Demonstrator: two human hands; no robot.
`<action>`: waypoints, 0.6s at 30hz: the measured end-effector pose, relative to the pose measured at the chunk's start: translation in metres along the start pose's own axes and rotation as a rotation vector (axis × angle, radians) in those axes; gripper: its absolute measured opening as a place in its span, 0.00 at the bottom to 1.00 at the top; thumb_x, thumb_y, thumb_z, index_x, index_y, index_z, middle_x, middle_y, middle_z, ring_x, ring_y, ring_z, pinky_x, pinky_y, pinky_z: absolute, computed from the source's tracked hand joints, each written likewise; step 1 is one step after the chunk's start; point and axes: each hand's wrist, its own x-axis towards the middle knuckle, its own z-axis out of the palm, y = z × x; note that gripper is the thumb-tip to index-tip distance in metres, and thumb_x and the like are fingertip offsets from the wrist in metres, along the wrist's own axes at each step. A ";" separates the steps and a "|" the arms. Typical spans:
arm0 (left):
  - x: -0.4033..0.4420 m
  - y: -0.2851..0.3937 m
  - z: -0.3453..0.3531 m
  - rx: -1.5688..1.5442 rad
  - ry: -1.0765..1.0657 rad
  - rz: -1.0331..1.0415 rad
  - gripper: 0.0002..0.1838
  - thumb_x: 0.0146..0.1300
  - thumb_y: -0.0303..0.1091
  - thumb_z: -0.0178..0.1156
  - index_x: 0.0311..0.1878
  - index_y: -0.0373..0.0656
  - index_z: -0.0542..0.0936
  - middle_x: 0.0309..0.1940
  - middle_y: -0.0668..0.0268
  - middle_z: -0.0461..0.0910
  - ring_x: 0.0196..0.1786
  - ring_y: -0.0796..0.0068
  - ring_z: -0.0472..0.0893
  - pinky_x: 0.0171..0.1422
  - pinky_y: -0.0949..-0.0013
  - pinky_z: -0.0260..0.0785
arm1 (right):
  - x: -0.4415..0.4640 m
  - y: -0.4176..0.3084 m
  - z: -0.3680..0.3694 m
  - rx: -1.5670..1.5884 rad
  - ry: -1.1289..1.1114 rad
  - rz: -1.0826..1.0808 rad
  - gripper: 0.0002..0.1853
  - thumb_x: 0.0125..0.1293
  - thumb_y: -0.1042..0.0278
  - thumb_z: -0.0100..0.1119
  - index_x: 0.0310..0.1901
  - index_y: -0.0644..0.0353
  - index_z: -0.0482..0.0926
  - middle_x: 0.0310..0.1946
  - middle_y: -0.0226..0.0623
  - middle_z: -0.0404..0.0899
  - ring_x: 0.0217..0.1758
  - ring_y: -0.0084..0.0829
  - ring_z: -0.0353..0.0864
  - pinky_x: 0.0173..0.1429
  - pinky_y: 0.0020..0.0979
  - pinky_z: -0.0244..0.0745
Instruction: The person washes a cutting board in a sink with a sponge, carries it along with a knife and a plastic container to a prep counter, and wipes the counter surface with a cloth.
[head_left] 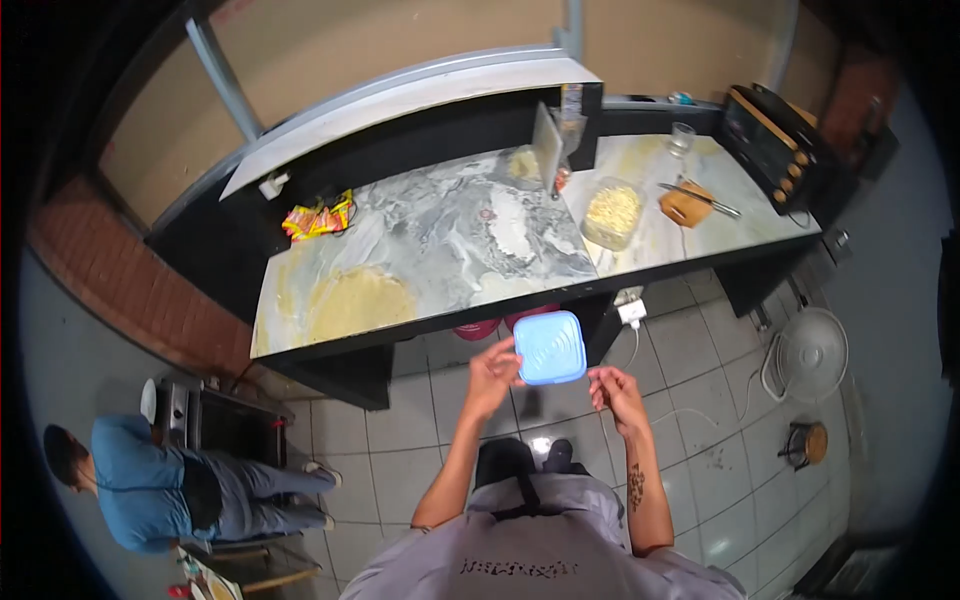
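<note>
A square blue plastic lid [551, 348] with curved ridges on its face is held up in front of me, just off the counter's front edge. My left hand [492, 376] grips it by its left side, thumb and fingers closed on the rim. Close to the lid's lower right corner is my right hand [618, 397], its fingers curled together and nothing visible in them; a narrow gap seems to separate it from the lid. On the counter beyond, a clear rectangular tub [607, 238] is filled with pale yellow shreds [614, 207].
The marble-patterned counter [440, 230] bears a cutting board [684, 206] with a knife [712, 203], a glass [681, 139], a black oven [765, 150] and yellow-red packets [320, 216]. A fan [812, 355] and stool [804, 444] stand right. Another person [150, 485] faces a stove at left.
</note>
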 end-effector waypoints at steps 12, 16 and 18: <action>0.315 0.124 -0.078 0.123 0.190 0.192 0.20 0.63 0.24 0.60 0.59 0.29 0.74 0.36 0.60 0.82 0.33 0.80 0.81 0.33 0.76 0.78 | 0.265 -0.043 -0.017 0.033 0.122 0.049 0.11 0.72 0.69 0.48 0.41 0.67 0.77 0.26 0.33 0.78 0.21 0.20 0.74 0.25 0.21 0.68; 0.424 0.186 -0.068 0.202 0.127 0.286 0.18 0.63 0.23 0.60 0.56 0.26 0.75 0.31 0.61 0.82 0.28 0.81 0.79 0.31 0.78 0.74 | 0.317 -0.050 -0.010 0.104 0.206 0.087 0.13 0.75 0.66 0.45 0.44 0.67 0.77 0.28 0.35 0.80 0.23 0.23 0.77 0.26 0.22 0.71; 0.477 0.213 -0.057 0.236 0.126 0.357 0.18 0.62 0.23 0.61 0.54 0.26 0.77 0.29 0.63 0.82 0.27 0.81 0.79 0.31 0.79 0.73 | 0.338 -0.048 -0.006 0.107 0.232 0.115 0.15 0.75 0.63 0.44 0.47 0.67 0.76 0.31 0.38 0.82 0.25 0.25 0.80 0.27 0.22 0.73</action>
